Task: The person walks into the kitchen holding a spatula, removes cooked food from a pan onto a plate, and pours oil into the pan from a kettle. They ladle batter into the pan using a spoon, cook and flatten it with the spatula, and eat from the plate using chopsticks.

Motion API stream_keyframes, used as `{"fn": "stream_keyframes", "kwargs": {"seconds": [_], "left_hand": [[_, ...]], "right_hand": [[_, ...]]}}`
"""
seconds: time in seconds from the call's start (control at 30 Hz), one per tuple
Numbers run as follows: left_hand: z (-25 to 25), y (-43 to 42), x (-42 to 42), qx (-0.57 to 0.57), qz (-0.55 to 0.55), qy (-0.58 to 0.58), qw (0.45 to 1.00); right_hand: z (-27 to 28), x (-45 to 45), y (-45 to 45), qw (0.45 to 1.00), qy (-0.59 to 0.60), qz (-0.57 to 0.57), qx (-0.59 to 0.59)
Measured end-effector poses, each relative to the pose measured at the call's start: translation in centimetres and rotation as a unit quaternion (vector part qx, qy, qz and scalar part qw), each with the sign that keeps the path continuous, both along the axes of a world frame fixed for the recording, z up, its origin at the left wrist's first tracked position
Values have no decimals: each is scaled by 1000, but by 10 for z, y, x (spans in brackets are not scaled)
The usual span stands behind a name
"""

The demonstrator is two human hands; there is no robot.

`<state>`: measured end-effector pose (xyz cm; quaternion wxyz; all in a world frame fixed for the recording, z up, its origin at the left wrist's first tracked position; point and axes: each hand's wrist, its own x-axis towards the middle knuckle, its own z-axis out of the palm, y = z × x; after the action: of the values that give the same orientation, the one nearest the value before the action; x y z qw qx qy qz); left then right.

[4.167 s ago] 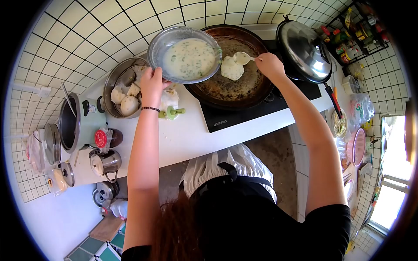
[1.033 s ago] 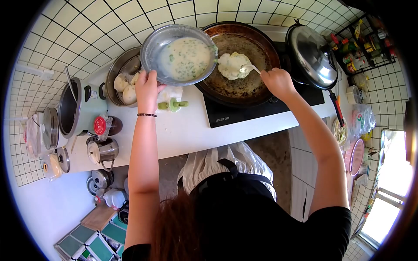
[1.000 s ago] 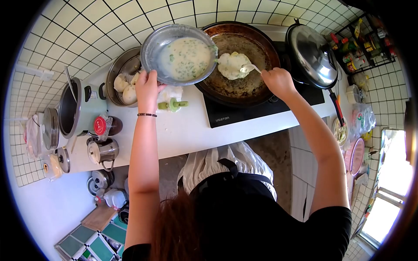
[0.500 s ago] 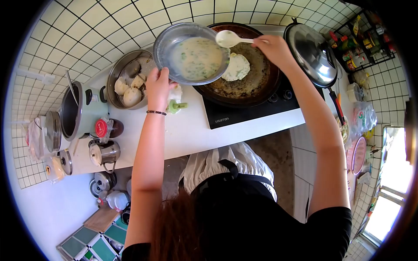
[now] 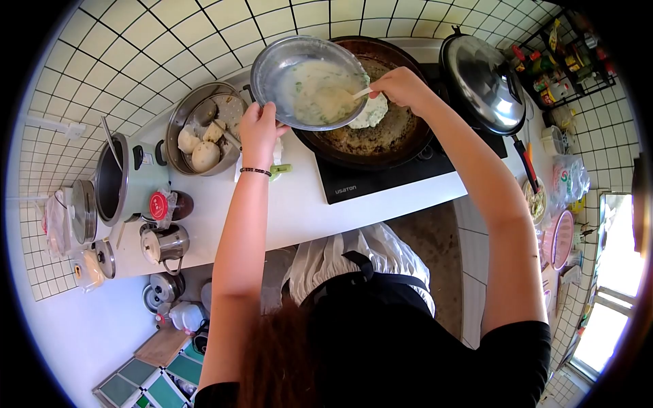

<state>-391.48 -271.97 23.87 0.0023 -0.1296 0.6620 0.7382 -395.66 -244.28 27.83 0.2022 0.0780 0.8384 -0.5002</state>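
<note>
My left hand (image 5: 262,132) grips the near left rim of a metal bowl (image 5: 269,78), which is tilted over the left part of the pan. Pale batter (image 5: 313,92) with green bits fills its right side. Between the fingers of my right hand (image 5: 401,88) is the handle of a white spoon (image 5: 362,93); its head is down in the batter. Below the bowl, a round patch of pale batter with green bits (image 5: 371,114) lies in the dark frying pan (image 5: 401,132), partly hidden by the bowl.
The pan sits on a black induction cooker (image 5: 354,183). To its right stands a lidded pan (image 5: 479,81) with a long handle. On the left are a metal pot (image 5: 178,153) holding pale round pieces, a green-handled utensil (image 5: 280,168), an open cooker (image 5: 139,177) and a kettle (image 5: 164,243).
My right hand has moved left and down, and the spoon has gone from above the pan into the batter in the bowl. The bowl has shifted slightly right.
</note>
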Motion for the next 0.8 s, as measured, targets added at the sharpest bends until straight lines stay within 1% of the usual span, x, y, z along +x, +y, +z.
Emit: {"fn": "stream_keyframes", "kwargs": {"seconds": [0.1, 0.23, 0.33, 0.5, 0.6, 0.63, 0.7, 0.8], "left_hand": [[4, 2, 2, 28, 2, -3, 1000], [-1, -5, 0, 33, 6, -7, 999], [-5, -12, 0, 36, 15, -17, 999], [-7, -27, 3, 32, 31, -19, 999], [-5, -35, 7, 23, 36, -24, 999], [-3, -36, 9, 20, 37, -26, 999], [0, -38, 13, 15, 40, -26, 999], [-1, -42, 16, 11, 40, -27, 999]], "right_hand": [[1, -1, 10, 997, -17, -12, -73], [11, -3, 22, 997, 2, -24, -77], [19, -4, 36, 993, 12, -36, -110], [9, -17, 64, 994, 11, -79, -78], [-14, -25, 82, 995, 37, -83, 42], [-26, -28, 87, 990, 71, -54, 111], [-46, -32, 92, 959, 136, 6, 247], [-60, -22, 88, 899, 193, 19, 392]]}}
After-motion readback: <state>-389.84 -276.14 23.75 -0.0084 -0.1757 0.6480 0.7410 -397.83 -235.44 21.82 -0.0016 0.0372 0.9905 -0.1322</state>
